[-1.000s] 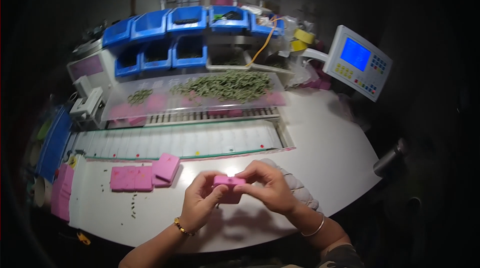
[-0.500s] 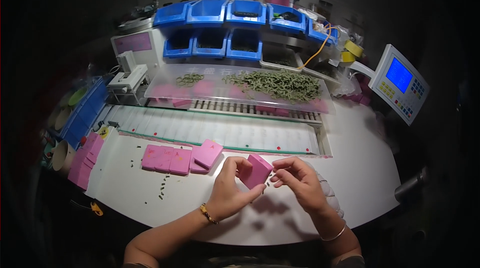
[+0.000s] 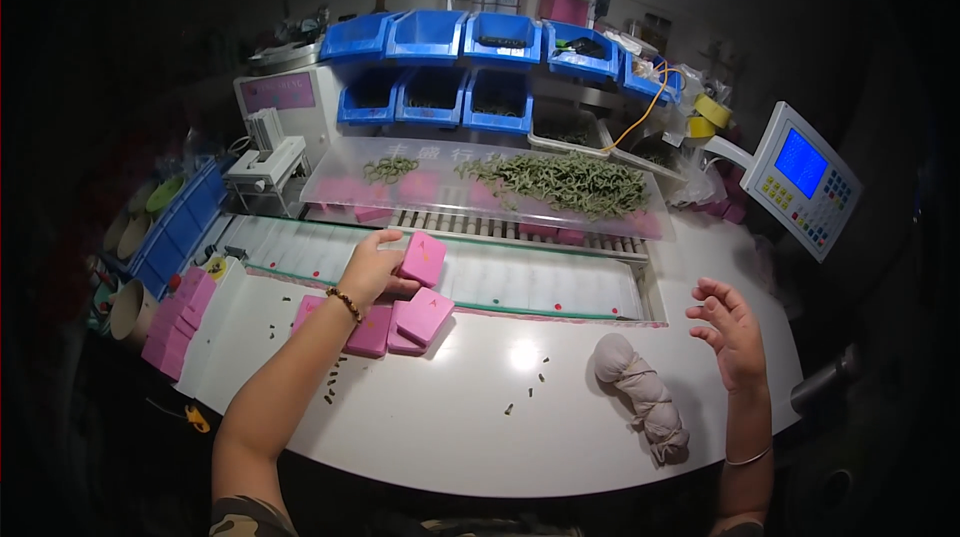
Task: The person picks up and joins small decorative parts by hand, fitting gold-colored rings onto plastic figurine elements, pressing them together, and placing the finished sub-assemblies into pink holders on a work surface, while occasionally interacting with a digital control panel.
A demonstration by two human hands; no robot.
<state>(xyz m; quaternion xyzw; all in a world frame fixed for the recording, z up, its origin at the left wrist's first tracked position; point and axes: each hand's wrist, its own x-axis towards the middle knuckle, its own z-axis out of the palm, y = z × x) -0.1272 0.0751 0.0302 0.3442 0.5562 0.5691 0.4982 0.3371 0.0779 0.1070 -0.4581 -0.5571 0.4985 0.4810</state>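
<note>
My left hand [image 3: 375,267] reaches forward and grips a pink rubber mold [image 3: 424,259], a flat rounded block. It is held above a row of similar pink molds on the white table. One of these, a tilted mold [image 3: 425,316], leans on its neighbour; my left forearm covers part of the row. My right hand [image 3: 730,332] is raised over the right side of the table, fingers spread and holding nothing. Below and left of it lies a knotted beige cloth bundle [image 3: 645,397]. A few small dark green pieces [image 3: 509,409] are scattered between my hands.
Behind the molds runs a green-edged conveyor [image 3: 560,282]. Above it, a clear plastic sheet [image 3: 345,177] carries a heap of green pieces [image 3: 570,182]. Blue bins [image 3: 425,34] stand in two rows at the back. A control panel [image 3: 803,177] stands right; stacked pink molds [image 3: 180,322] sit left.
My left hand has carried the pink mold from the middle forward and left, over the row. My right hand has drawn away to the right, uncovering the cloth bundle. The view has shifted slightly.
</note>
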